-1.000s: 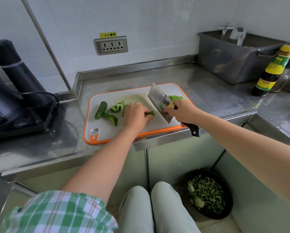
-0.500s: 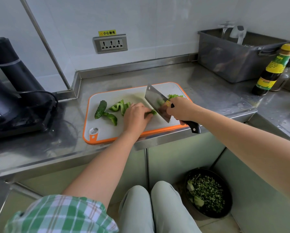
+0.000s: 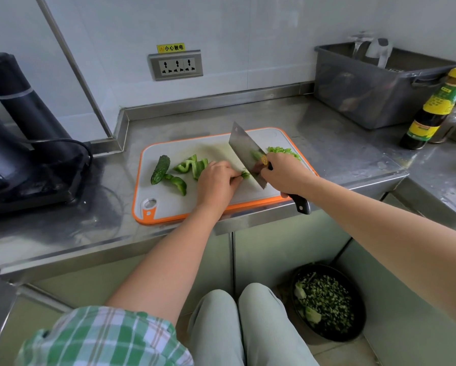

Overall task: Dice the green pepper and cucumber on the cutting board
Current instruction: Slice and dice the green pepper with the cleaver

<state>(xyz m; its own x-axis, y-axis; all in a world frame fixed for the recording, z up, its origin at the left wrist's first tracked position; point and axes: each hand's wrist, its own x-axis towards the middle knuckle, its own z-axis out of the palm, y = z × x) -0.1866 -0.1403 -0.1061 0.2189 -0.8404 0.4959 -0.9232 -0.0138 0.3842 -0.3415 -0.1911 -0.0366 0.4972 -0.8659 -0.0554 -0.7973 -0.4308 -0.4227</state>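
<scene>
Your left hand [image 3: 216,184] pinches green pepper strip [image 3: 245,175] on cutting board [image 3: 168,204]; your right hand [image 3: 285,175] grips cleaver [image 3: 244,151], blade at strip. Small diced pile [image 3: 283,151] done. Left to cut: more pepper pieces [image 3: 192,166], cucumber [image 3: 160,169] on board's left side

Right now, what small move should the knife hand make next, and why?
Probably chop the cleaver down through the pepper strip that the left hand pins to the cutting board: its end sticks out right beside the cleaver, which the right hand grips.
</scene>
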